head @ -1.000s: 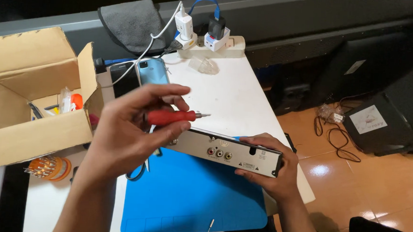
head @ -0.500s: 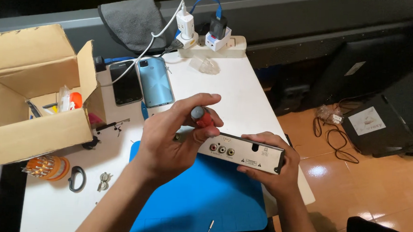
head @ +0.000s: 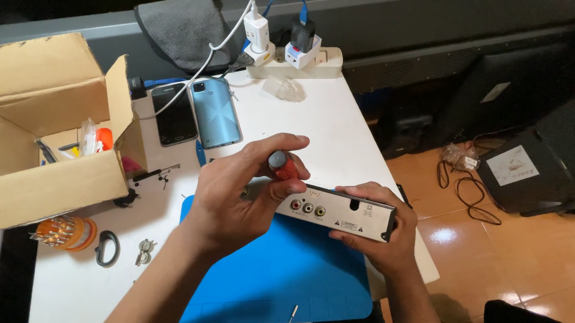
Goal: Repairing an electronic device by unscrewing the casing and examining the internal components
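A small silver set-top box (head: pixel 337 212) is held on edge above the blue work mat (head: pixel 281 272), its back panel with three round coloured sockets facing me. My right hand (head: pixel 379 235) grips its right end from behind and below. My left hand (head: pixel 243 192) is wrapped around a red-handled screwdriver (head: pixel 282 166), whose dark cap points up towards me. The screwdriver's tip is hidden behind my fingers at the box's left end.
An open cardboard box (head: pixel 36 142) with tools stands at the left. Two phones (head: pixel 198 114) lie behind the mat, a power strip (head: pixel 306 61) with chargers at the back edge. An orange bit holder (head: pixel 67 232), a black ring and a loose screw (head: pixel 293 310) lie nearby.
My left hand turned the screwdriver from lying level above the box to standing upright at its left end. The box shifted slightly right.
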